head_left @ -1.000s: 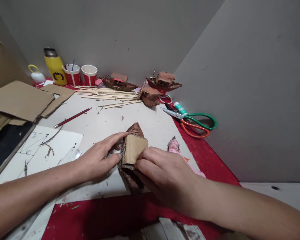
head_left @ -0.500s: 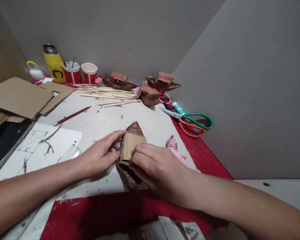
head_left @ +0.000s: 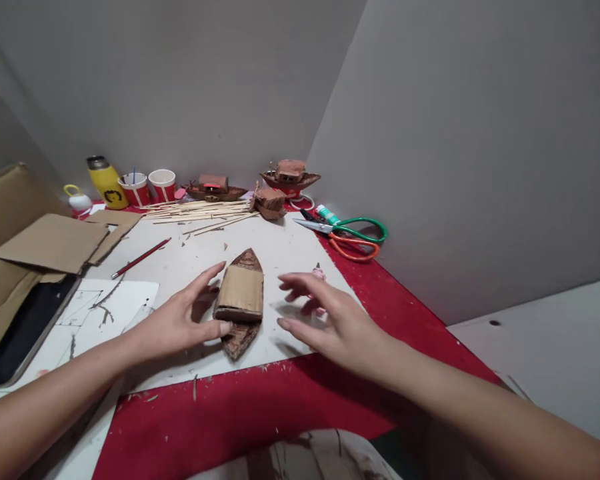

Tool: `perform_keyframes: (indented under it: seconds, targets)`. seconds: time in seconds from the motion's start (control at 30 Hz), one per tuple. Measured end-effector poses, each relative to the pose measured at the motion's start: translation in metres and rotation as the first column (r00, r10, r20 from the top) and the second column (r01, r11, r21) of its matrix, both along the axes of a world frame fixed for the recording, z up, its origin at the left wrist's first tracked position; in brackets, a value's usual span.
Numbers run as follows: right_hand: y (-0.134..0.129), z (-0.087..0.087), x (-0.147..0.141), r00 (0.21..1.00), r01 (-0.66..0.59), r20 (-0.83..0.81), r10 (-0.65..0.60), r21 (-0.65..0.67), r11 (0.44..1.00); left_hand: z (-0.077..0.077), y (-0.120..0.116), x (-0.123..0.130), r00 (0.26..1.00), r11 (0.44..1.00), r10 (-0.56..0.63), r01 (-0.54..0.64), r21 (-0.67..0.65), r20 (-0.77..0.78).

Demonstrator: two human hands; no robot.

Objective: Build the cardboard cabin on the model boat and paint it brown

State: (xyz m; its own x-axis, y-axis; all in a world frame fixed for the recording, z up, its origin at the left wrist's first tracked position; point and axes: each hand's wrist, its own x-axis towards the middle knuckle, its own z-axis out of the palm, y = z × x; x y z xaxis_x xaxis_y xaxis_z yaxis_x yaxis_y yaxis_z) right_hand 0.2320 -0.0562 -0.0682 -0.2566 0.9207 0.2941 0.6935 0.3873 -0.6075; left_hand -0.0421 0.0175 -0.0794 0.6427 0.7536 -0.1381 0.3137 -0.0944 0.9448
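Note:
A small brown model boat [head_left: 240,341] lies on the white board, its pointed ends facing away and toward me. A curved tan cardboard roof [head_left: 241,291] covers its middle. My left hand [head_left: 190,313] is beside the boat's left side with fingers apart; the thumb tip reaches the near end, and whether it touches is hard to tell. To the right of the boat, my right hand [head_left: 325,313] hovers open with its fingers spread and nothing in it. Behind that hand a pink tool with a dark tip [head_left: 319,271] is partly hidden.
Scissors [head_left: 350,233] lie at the board's right edge. Thin wooden sticks [head_left: 195,212], two paper cups [head_left: 162,185], a yellow bottle [head_left: 107,183] and more model boats [head_left: 290,173] stand at the back. Cardboard sheets [head_left: 53,241] and a red pencil [head_left: 141,258] are on the left.
My right hand has let go of the roof and moved off to the right, opening. My left hand's fingers have come away from the roof. The camera view has shifted.

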Motion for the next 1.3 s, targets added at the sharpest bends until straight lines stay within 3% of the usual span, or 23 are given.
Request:
perform_keyframes:
  seconds: [0.13, 0.27, 0.37, 0.53, 0.73, 0.87, 1.03, 1.13, 1.2, 1.3]
  targets:
    - [0.018, -0.008, -0.012, 0.993, -0.115, -0.001, 0.115, -0.047, 0.992, -0.002, 0.006, 0.007, 0.999, 0.997, 0.027, -0.028, 0.067, 0.018]
    - [0.039, -0.009, -0.024, 0.978, -0.201, 0.039, 0.204, -0.066, 0.977, -0.004, 0.014, 0.014, 0.995, 0.999, -0.017, 0.013, 0.044, 0.098]
    - [0.048, -0.013, -0.030, 0.976, -0.199, 0.079, 0.203, -0.053, 0.979, -0.003, 0.013, 0.017, 0.994, 0.998, -0.014, 0.006, 0.068, 0.111]
    - [0.052, -0.023, -0.031, 0.977, -0.168, 0.128, 0.169, -0.020, 0.986, -0.004, 0.005, 0.021, 0.991, 0.978, 0.086, -0.104, 0.181, 0.104]
    - [0.054, -0.015, -0.035, 0.974, -0.188, 0.124, 0.188, -0.011, 0.982, -0.002, -0.001, 0.027, 0.987, 0.984, 0.100, -0.116, 0.133, 0.122]
    - [0.059, -0.009, -0.039, 0.987, -0.147, 0.067, 0.146, 0.004, 0.989, 0.011, -0.006, 0.023, 0.959, 0.974, 0.221, -0.225, 0.002, 0.179]
    - [0.056, 0.008, -0.035, 0.990, -0.045, -0.127, 0.062, 0.133, 0.990, 0.025, -0.018, 0.010, 0.864, 0.900, 0.431, -0.389, -0.198, 0.261]
    - [0.041, 0.019, -0.038, 0.968, -0.051, -0.229, 0.105, 0.232, 0.971, 0.029, -0.034, 0.017, 0.859, 0.890, 0.426, -0.341, -0.304, 0.284]
    - [0.028, 0.023, -0.042, 0.953, -0.082, -0.259, 0.158, 0.280, 0.956, 0.032, -0.051, 0.027, 0.813, 0.845, 0.418, -0.183, -0.502, 0.406]
    - [0.009, 0.023, -0.047, 0.931, -0.166, -0.259, 0.258, 0.329, 0.929, 0.039, -0.078, 0.045, 0.725, 0.792, 0.466, -0.086, -0.605, 0.507]
